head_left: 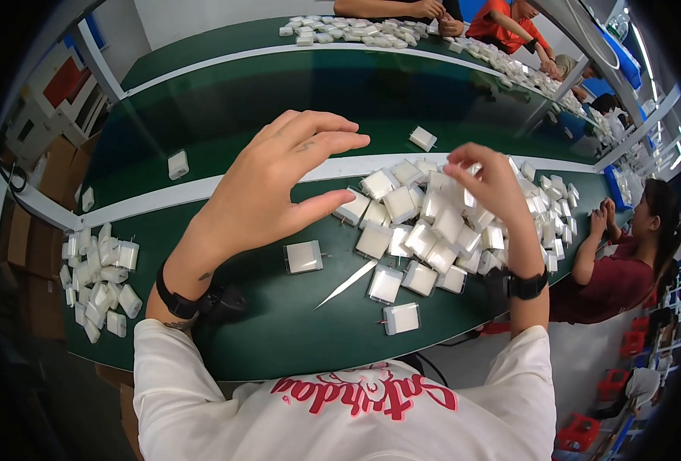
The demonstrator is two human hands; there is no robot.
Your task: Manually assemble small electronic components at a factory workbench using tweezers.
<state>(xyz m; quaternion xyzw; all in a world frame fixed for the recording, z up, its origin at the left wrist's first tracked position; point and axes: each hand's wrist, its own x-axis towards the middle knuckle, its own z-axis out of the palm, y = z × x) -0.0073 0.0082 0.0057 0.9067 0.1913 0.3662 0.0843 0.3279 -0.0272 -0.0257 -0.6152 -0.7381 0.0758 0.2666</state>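
My left hand (279, 173) is raised over the near green table, its fingers stretched out and thumb apart, holding nothing. My right hand (486, 177) hovers at the far edge of a heap of white block-shaped plug adapters (426, 217). Its fingers are curled with thumb and forefinger tips close together; whatever may be between them cannot be made out. Many adapters have clear film around them and thin metal prongs. One adapter (304, 257) lies alone below my left hand, and another (402, 318) lies near the front edge. A slim white pointed tool (346, 284) rests beside the heap.
A smaller adapter pile (98, 280) sits at the table's left end. Behind a white rail (148, 200), single adapters (177, 164) lie on a dark green surface (240, 100). A co-worker in dark red (613, 269) sits at right; others work across the back.
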